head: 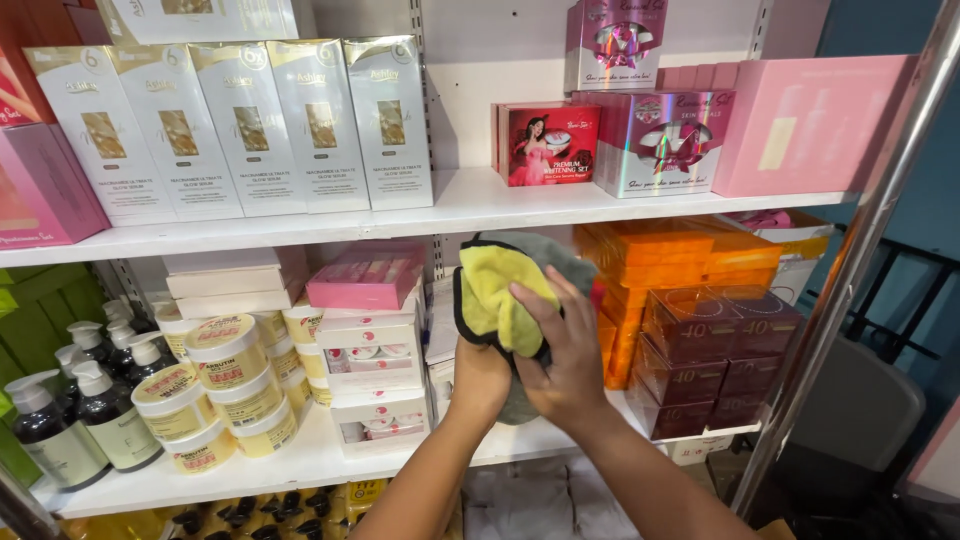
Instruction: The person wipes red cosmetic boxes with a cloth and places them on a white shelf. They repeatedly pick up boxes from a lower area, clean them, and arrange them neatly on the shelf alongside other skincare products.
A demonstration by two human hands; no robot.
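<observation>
in the centre of the frame both hands hold a yellow and grey microfibre cloth with a dark edge (500, 290) up in front of the lower white shelf (300, 462). the right hand (570, 350) lies over the cloth with fingers bent and pressed into it. the left hand (480, 375) grips it from underneath; its fingers are hidden. dark maroon glossy boxes (700, 350) stack just right of the cloth, cream round jars with yellow lids (225, 385) at lower left.
</observation>
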